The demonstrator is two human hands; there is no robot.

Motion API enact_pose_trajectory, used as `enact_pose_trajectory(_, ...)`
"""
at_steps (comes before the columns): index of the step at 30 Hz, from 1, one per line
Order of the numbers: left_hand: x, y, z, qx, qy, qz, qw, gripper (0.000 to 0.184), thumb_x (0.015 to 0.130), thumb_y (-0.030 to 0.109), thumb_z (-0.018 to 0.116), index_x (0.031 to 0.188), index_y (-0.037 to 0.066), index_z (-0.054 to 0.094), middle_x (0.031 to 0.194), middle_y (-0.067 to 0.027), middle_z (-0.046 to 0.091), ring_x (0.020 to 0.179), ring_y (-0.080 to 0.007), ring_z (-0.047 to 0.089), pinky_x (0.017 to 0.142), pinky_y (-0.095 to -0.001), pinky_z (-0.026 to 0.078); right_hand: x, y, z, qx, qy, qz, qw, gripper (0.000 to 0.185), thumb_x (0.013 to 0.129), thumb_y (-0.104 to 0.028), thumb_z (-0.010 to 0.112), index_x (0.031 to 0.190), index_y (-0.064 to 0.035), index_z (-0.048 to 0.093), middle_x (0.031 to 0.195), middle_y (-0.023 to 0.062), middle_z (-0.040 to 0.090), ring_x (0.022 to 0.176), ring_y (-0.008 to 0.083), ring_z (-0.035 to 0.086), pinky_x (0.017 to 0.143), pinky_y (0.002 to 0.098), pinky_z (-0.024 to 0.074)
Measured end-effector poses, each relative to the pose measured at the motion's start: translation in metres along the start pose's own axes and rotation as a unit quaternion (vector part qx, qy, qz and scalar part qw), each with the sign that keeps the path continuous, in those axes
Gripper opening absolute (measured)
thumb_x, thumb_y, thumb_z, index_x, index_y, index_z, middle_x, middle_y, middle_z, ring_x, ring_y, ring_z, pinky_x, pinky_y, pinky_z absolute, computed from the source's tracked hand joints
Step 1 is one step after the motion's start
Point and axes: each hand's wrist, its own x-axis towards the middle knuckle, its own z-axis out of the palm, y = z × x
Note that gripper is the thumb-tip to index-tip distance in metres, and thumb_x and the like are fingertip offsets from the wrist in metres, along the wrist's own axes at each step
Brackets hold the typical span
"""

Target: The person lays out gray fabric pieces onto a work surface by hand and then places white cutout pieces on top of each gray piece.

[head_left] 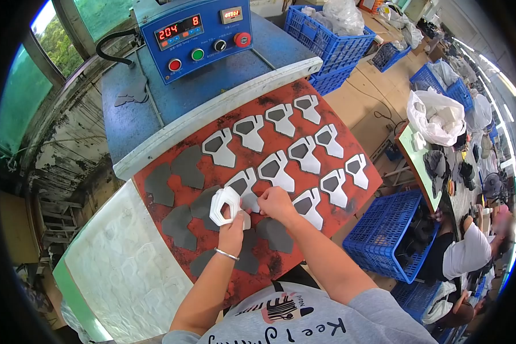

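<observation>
My left hand [233,232] is wrapped round a stack of white cut pieces [217,207] with an angular hole. Close to its right, my right hand [275,203] has its fingers pinched at the lower edge of a white piece on the red board [252,292]; whether it grips that piece is hard to make out. Rows of white pieces [249,133] lie over dark grey pieces towards the back and right of the board. Bare dark grey pieces [179,228] lie at the left and front.
Behind the board stands a blue machine [178,43] with a control panel. A pale sheet [126,264] lies left. Blue crates [378,235] stand right and behind. A co-worker [470,252] sits at the far right beside a green-topped table [415,160].
</observation>
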Motion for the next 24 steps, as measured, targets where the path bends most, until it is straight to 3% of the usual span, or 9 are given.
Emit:
enact_pose_trajectory(3, 0.002, -0.004, -0.001, -0.005, -0.002, -0.007, 1.0, 0.045, 0.096, 0.008, 0.045, 0.139, 0.001, 0.038, 0.132, -0.0069, 0.049, 0.11, -0.018, 0.054, 0.097, -0.031, 0.041, -0.003, 0.0, 0.002, -0.04, 0.01, -0.005, 0.999, 0.019, 0.074, -0.015, 0.059, 0.069, 0.0, 0.069, 0.065, 0.0165, 0.067, 0.068, 0.0301, 0.068, 0.071, 0.0381, 0.0537)
enact_pose_trajectory(5, 0.0, 0.001, 0.002, -0.024, -0.002, -0.032, 0.999, 0.045, 0.096, 0.008, 0.046, 0.139, 0.0, 0.038, 0.132, -0.0075, 0.049, 0.111, -0.0178, 0.053, 0.097, -0.0308, 0.041, 0.0, 0.006, 0.007, -0.136, 0.084, -0.083, 0.984, 0.021, 0.079, -0.019, 0.063, 0.072, 0.0009, 0.067, 0.061, 0.0118, 0.066, 0.058, 0.0222, 0.066, 0.061, 0.0343, 0.0527)
enact_pose_trajectory(12, 0.001, 0.0, 0.003, -0.021, 0.005, -0.029, 0.999, 0.044, 0.095, 0.008, 0.046, 0.138, 0.0, 0.039, 0.131, -0.0077, 0.05, 0.109, -0.0176, 0.055, 0.095, -0.0312, 0.043, 0.002, 0.011, 0.007, -0.139, 0.081, -0.08, 0.984, 0.021, 0.08, -0.02, 0.065, 0.072, -0.0008, 0.069, 0.061, 0.012, 0.066, 0.06, 0.0244, 0.066, 0.064, 0.0357, 0.0525)
enact_pose_trajectory(14, 0.002, -0.002, 0.001, -0.029, 0.007, -0.022, 0.999, 0.039, 0.095, 0.01, 0.046, 0.132, -0.001, 0.044, 0.118, -0.0067, 0.053, 0.101, -0.0152, 0.057, 0.086, -0.0287, 0.046, 0.002, 0.011, 0.007, -0.135, 0.083, -0.085, 0.984, 0.021, 0.08, -0.02, 0.065, 0.072, -0.0008, 0.069, 0.061, 0.0117, 0.066, 0.06, 0.0245, 0.066, 0.064, 0.036, 0.0523)
enact_pose_trajectory(24, 0.003, -0.003, 0.002, -0.037, 0.018, -0.007, 0.999, 0.037, 0.095, 0.01, 0.046, 0.131, 0.0, 0.045, 0.114, -0.0057, 0.055, 0.1, -0.014, 0.056, 0.085, -0.0287, 0.046, 0.001, 0.009, 0.007, -0.14, 0.083, -0.083, 0.983, 0.021, 0.08, -0.019, 0.065, 0.074, 0.0011, 0.068, 0.063, 0.0146, 0.066, 0.062, 0.0272, 0.066, 0.065, 0.0381, 0.0524)
